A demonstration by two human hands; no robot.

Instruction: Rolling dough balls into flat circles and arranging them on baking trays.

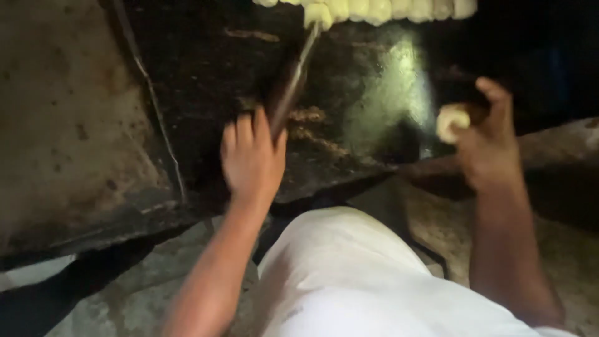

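Note:
My left hand [251, 157] grips the handle of a long flat metal spatula [297, 72] that reaches away over a dark greasy griddle [368, 93]. The blade's far end meets a pale dough piece [318, 14] in a row of pale dough pieces [399, 7] along the top edge. My right hand [486, 143] is raised at the right and pinches a small round pale dough piece [450, 121] between its fingers. The whole view is blurred.
A dull metal sheet [68, 125] lies left of the griddle. My white-clothed lap [355, 281] fills the lower middle. A stone-like floor [125, 293] shows below, and a dark ledge [555, 168] runs at the right.

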